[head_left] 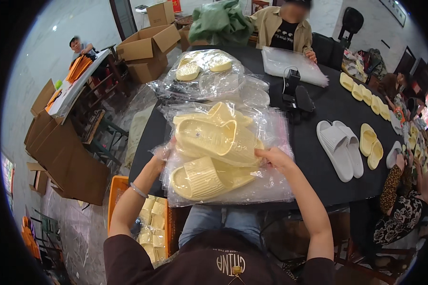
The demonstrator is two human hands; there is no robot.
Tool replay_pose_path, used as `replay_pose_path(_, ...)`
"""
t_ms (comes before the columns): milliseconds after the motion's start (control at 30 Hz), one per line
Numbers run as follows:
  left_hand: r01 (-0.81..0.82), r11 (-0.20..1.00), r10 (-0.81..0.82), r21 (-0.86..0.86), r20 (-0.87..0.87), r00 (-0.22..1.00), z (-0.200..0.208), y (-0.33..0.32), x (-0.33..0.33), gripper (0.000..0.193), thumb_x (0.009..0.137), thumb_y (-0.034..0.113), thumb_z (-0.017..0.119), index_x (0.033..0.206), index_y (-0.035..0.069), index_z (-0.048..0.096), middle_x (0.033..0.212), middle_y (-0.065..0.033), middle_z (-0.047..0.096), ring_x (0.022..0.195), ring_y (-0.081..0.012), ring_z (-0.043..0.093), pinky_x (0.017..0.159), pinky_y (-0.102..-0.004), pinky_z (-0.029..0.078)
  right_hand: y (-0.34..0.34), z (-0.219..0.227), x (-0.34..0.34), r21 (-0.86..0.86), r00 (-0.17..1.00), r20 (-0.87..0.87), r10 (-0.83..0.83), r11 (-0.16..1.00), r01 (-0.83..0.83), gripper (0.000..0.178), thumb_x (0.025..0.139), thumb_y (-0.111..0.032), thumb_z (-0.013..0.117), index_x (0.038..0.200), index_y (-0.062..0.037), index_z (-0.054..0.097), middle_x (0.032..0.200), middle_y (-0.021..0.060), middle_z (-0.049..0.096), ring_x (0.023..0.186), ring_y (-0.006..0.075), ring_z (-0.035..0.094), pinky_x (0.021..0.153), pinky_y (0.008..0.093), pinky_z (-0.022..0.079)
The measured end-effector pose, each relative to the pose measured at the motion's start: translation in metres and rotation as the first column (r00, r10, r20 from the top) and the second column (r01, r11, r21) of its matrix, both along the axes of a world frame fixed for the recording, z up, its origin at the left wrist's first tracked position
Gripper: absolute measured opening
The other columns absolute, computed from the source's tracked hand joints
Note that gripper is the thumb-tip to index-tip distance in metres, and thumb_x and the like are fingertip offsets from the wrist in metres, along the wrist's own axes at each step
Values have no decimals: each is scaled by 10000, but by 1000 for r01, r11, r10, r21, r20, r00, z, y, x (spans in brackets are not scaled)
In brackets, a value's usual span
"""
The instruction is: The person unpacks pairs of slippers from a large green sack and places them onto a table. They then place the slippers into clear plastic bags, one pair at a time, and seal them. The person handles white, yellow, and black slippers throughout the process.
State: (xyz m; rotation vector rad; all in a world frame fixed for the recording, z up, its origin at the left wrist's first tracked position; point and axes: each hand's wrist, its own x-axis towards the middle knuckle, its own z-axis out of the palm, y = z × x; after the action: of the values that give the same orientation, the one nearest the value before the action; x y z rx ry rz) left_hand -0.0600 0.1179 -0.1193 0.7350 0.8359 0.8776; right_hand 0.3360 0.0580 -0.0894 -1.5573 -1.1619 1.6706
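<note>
- Nearest the camera, the person's dark brown top fills the low edge, and both bare forearms reach up from it to the black surface (318,166).
- The left hand (160,154) is closed on the left edge of a clear plastic bag (271,183), fingers pinching the film (a thin bracelet sits on that wrist).
- The right hand (274,156) is closed on the bag's right side, just beside the heel of the upper pale yellow slide slipper (214,137).
- 2 such slippers lie stacked in the bag at the near middle of the surface; the lower slipper (202,178) points near-left.
- They look like light, springy foam, soft to squeeze and hard to damage. The film looks slick and crinkly, so it seems best held by its edges, and a slipper by its strap or heel.
- Farther off lies another bagged pair (202,69); to the right sit a white pair (341,148), a loose yellow pair (370,145) and a row of yellow slippers (366,95).
- An orange crate (115,190) of more slippers stands near-left, below the surface edge.
- A second person sits at the far side beside a stack of clear bags (292,64).
</note>
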Motion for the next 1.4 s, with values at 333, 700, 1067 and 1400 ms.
replay_pose_path(333,-46,978,61,-205,69,996,-8,-2,11,495,984,394,401,1320,33,443,1241,-171,554,1027,-279,620,874,-394,543,-1,22,-19,-121,846,-506,-169,985,124,405,846,-246,660,1160,-14,556,1039,60,649,869,151,629,727,306,491)
replay_pose_path(700,7,983,25,-181,176,984,12,-20,13,523,987,434,371,1259,5,494,1149,-144,614,953,-221,649,823,-342,561,12,3,-48,140,875,-448,-181,953,269,463,834,-184,643,1234,-10,490,1056,79,637,946,186,624,788,356,522)
replay_pose_path(1067,25,991,-44,-135,-142,989,3,-13,11,413,836,72,652,1207,-23,496,1051,-150,622,886,-225,659,769,-345,568,-78,81,68,105,599,-612,-516,698,708,347,937,-198,510,1221,0,504,1150,113,612,998,214,626,805,336,542)
replay_pose_path(1400,-150,985,175,91,-467,867,98,-84,-54,311,813,53,648,1100,-35,566,934,-108,648,796,-178,653,727,-295,546,-133,16,178,81,493,-754,-434,683,726,347,967,-225,476,1217,11,521,1142,124,627,978,218,640,755,327,554)
